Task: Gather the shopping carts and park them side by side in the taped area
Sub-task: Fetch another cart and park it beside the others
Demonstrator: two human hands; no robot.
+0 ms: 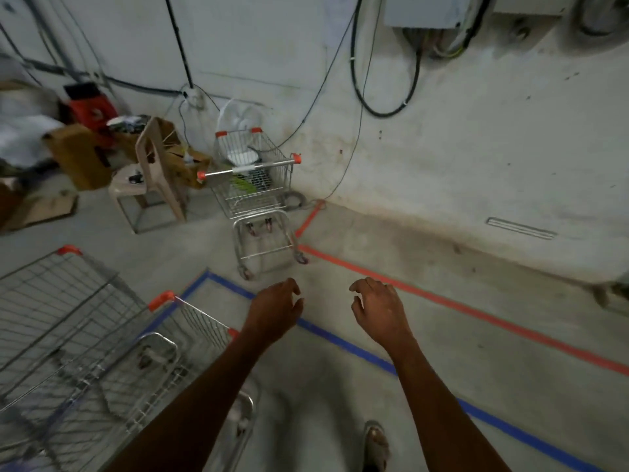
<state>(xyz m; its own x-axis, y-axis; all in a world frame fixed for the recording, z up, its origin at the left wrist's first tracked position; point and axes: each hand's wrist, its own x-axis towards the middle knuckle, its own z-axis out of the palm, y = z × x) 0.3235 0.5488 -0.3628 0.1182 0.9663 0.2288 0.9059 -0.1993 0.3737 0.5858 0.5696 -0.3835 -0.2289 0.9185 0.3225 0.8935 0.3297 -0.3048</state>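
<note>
A small wire shopping cart with orange corner caps stands ahead by the wall, its handle bar facing me and some items inside. Beside me at lower left stands a second wire cart, over the blue tape line. An orange tape line runs across the floor to the right of the far cart. My left hand and my right hand reach forward, fingers loosely curled and apart, holding nothing, short of the far cart.
A beige plastic chair stands left of the far cart, with cardboard boxes and clutter behind it. Cables hang down the wall. My sandalled foot shows at the bottom.
</note>
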